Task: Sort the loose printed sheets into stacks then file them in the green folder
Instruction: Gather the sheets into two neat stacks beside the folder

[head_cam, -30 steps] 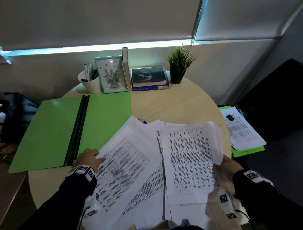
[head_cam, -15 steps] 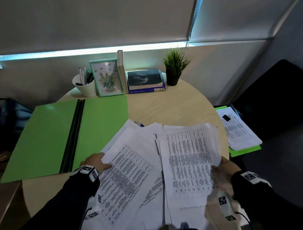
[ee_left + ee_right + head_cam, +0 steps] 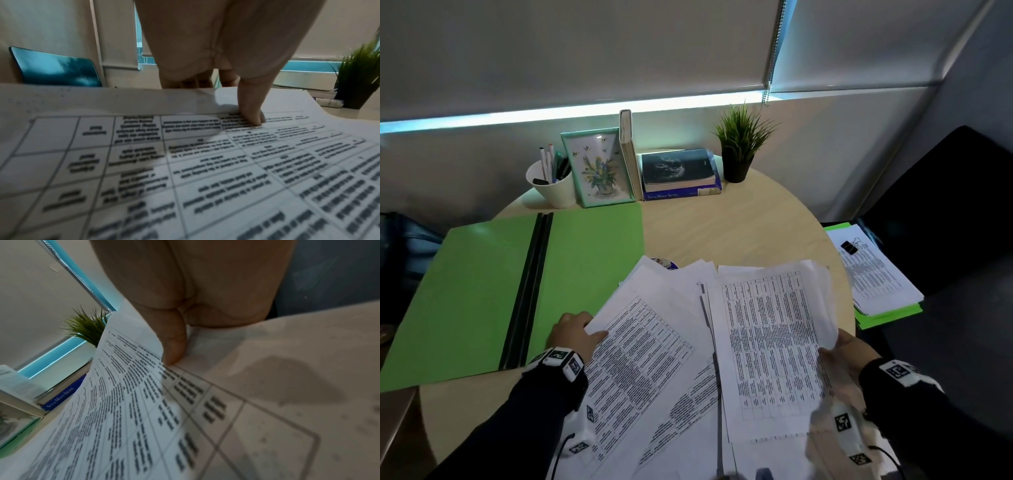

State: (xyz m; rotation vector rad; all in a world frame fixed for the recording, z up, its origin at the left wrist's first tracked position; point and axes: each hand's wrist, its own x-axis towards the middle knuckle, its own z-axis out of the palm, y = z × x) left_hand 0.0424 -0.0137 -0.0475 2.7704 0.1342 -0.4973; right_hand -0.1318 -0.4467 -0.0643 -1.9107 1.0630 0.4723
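Observation:
Loose printed sheets [image 3: 674, 383] lie fanned over the near half of the round table. My left hand [image 3: 575, 334] pinches the left edge of a tilted sheet [image 3: 185, 162], thumb on top and fingers underneath. My right hand [image 3: 846, 353] pinches the right edge of an upright sheet [image 3: 770, 349], which curls up at the thumb [image 3: 174, 344] in the right wrist view. The green folder [image 3: 482, 291] lies open on the table's left, black spine [image 3: 527, 291] down its middle, just left of my left hand.
At the table's back stand a white pen cup [image 3: 551, 185], a framed flower picture [image 3: 597, 171], an upright book [image 3: 628, 154], stacked books [image 3: 679, 174] and a potted plant [image 3: 739, 144]. A clipped paper pile on a green folder [image 3: 873, 274] sits right of the table.
The head view has dropped a little, so the table sits lower in frame. Both hands keep their pinch on the sheets; the left sheet has shifted slightly toward the folder.

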